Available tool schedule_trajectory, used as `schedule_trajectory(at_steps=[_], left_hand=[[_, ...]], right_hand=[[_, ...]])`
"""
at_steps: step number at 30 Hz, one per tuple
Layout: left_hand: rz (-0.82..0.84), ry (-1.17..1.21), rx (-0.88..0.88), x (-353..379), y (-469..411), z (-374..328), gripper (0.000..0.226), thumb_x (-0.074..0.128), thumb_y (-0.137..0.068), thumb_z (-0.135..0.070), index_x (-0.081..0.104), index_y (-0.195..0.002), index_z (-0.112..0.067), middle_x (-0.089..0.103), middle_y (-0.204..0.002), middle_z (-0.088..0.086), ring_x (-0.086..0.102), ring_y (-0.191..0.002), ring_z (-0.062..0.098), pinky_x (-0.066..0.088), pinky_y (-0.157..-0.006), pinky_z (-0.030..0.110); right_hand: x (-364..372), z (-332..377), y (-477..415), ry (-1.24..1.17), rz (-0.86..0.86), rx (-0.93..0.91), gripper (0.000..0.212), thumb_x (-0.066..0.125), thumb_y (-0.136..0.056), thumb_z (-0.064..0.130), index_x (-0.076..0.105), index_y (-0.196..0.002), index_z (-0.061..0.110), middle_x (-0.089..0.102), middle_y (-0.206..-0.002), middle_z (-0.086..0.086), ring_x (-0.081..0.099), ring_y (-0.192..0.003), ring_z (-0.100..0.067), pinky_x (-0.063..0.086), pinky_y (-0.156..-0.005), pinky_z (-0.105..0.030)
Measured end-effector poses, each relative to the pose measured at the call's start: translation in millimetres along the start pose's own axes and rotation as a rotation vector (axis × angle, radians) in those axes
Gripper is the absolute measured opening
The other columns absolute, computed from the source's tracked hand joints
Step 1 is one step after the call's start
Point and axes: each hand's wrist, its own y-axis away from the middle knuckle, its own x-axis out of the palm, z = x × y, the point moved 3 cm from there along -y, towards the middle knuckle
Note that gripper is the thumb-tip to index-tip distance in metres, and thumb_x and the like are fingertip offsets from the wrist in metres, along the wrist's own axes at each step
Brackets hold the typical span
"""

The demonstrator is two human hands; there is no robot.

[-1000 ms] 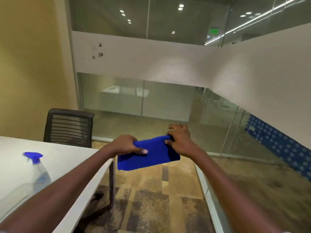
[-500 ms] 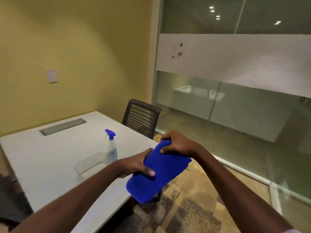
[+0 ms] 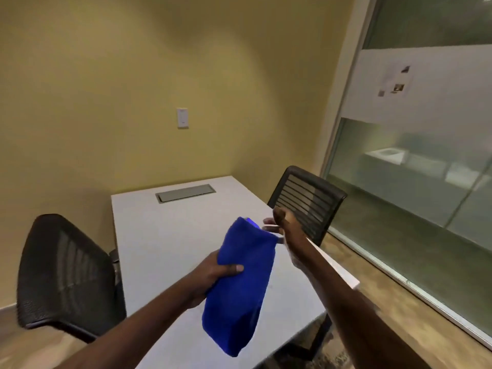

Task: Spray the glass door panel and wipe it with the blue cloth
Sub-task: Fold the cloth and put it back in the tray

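Cloth comes first here: the blue cloth (image 3: 239, 286), folded into a thick pad, hangs over the white bench (image 3: 170, 235) in the left hand (image 3: 213, 275), which is closed around its upper edge with the thumb pressed across the front face. Holding it by one side lets the rest droop clear, and keeps the pad folded for wiping.

The right hand (image 3: 282, 230) is just beyond the cloth's top corner, fingers loosely curled and partly spread, with nothing visibly in its grasp. Whether it touches the cloth at that corner I cannot tell, since the cloth hides the contact point. A small patch of brighter blue shows just behind the cloth's top edge; it may be part of a spray bottle standing on the bench, but too little shows to be sure. If so, the free hand's place above it would fit a reach for the sprayer, with the cloth parked in the other hand so both tools are ready together.

The glass door panel (image 3: 426, 182) stands off to the right, well apart from both hands, with a frosted band (image 3: 439, 75) across its middle height and clear glass below. One black mesh chair (image 3: 306, 203) sits between bench and glass; another (image 3: 66, 270) is at the bench's left side. A grey cable hatch (image 3: 185, 193) lies flush near the bench's far end.

Judging from this, spraying is not yet under way and the glass remains out of reach.
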Motion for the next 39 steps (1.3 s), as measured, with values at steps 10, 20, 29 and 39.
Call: schedule_trajectory(at_steps=[10,20,29,39], left_hand=[[-0.250,0.019,0.101,-102,-80,-3,0.045,0.072,-0.082,-0.034,0.058,-0.124,-0.027,0.070,-0.118,0.009,0.068,-0.108,0.028,0.057,-0.087,0.040],[-0.421,-0.090,-0.137,-164,-114,47,0.034,0.070,-0.075,-0.051,0.055,-0.104,-0.062,0.069,-0.106,-0.026,0.069,-0.094,0.001,0.058,-0.066,0.027],[-0.615,-0.289,-0.506,-190,-143,157,0.049,0.071,-0.079,-0.046,0.045,-0.112,-0.020,0.068,-0.091,0.011,0.059,-0.052,0.015,0.050,-0.045,0.028],[-0.809,-0.820,-0.551,-203,-167,203,0.069,0.057,-0.084,-0.059,0.029,-0.135,-0.021,0.056,-0.074,-0.015,0.054,-0.061,0.002,0.038,-0.052,0.016]], right_hand=[[99,-60,-87,-0.152,0.464,0.127,0.039,0.076,-0.081,0.033,0.063,-0.117,0.029,0.069,-0.119,-0.005,0.066,-0.110,-0.023,0.055,-0.092,-0.041],[135,-129,-154,-0.118,0.490,0.143,0.046,0.063,-0.092,0.035,0.047,-0.135,0.032,0.060,-0.133,0.004,0.060,-0.120,-0.017,0.053,-0.095,-0.035],[139,-236,-197,-0.035,0.685,0.294,0.054,0.060,-0.092,0.037,0.039,-0.141,0.031,0.054,-0.139,0.001,0.056,-0.125,-0.020,0.044,-0.106,-0.049],[166,-298,-229,-0.068,0.731,0.398,0.056,0.063,-0.086,0.040,0.045,-0.137,0.028,0.060,-0.131,0.001,0.062,-0.115,-0.017,0.051,-0.100,-0.044]])
